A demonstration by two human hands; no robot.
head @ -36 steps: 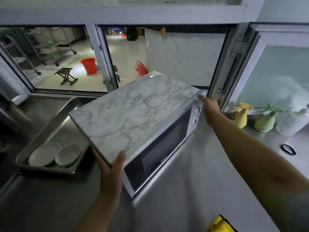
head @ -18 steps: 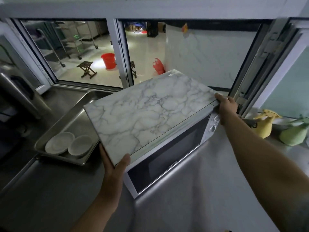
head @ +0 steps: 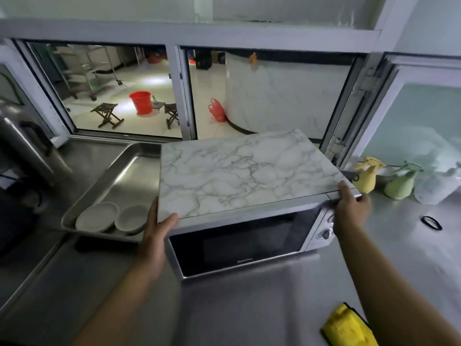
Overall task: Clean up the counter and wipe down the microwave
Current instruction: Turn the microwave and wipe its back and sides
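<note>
Microwave [head: 239,236] swung square to desk [head: 249,308] since a second ago. Both hands' fingers gripping front corners: left hand [head: 157,231] 9 o'clock, right hand [head: 349,208] 3. Cloth [head: 346,328] unused; wiping next.

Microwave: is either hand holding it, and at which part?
Both. The left hand grips the microwave's front-left top corner, thumb on the marble-patterned top; the right hand grips its front-right top corner above the knobs.

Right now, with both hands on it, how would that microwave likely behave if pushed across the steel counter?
The microwave is a rigid metal box, so it should move as one piece. It is probably heavy, since the left hand and right hand grip opposite top corners. On the smooth steel counter it would likely slide rather than tip.
</note>
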